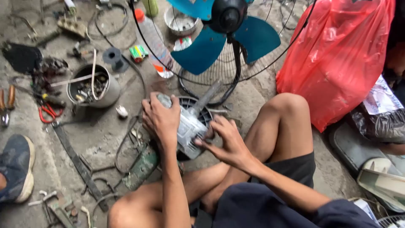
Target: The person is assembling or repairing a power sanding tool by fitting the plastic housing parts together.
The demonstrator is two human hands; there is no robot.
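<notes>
Much of the grey fan motor is covered: the left hand lies over its top end, and only its ribbed lower part and the shaft that sticks up toward the fan show clearly. What the motor rests on is hard to make out; a dark round grille piece shows behind it. The fan with teal blades is cut off at the top edge, and its wire guard runs out of view. The small parts inside the metal pot are too jumbled to name.

The floor is rough grey concrete, strewn with cables, a dark flat strip, red-handled pliers, a plastic bottle with an orange cap and a small bowl. A big red plastic bag stands at the right. At the left edge a dark shoe of another person shows.

The person sits cross-legged, bare knees out. The left hand curls down over the motor's top, fingers wrapped about it, gripping it. The right hand is partly open, fingers spread and slightly bent, its fingertips touching the motor's lower side; whether it grips anything I cannot tell.
</notes>
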